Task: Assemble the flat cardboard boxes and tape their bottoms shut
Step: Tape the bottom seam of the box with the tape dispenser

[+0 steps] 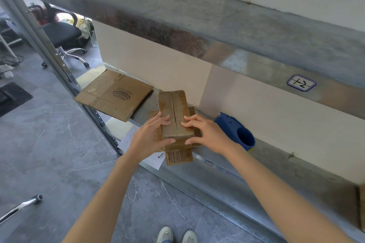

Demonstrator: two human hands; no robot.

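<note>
At the bottom edge, a pair of pale shoes (177,234) stands on the grey tiled floor. Both bare forearms reach up from there to a small cardboard box (173,108) that stands on the metal shelf (227,165), near its front edge, with its closed flaps facing up and a seam running down the middle.

The left hand (149,137) lies on the left flap, fingers nearly straight and flat on the top, thumb against the near end face. The right hand (206,134) mirrors it on the right flap (neither hand curls round anything; both press).

A printed cardboard piece (178,156) juts from under the box past the shelf edge; I cannot tell if it belongs to the box. A sheet of white paper (130,137) lies left of it.

Just right of the right hand sits a blue tape dispenser (237,132). Farther left on the shelf lies a flat cardboard box (116,96), unfolded. Higher up, the upper shelf (197,31) carries a handwritten label (301,83), and a black office chair (61,33) stands beyond.
</note>
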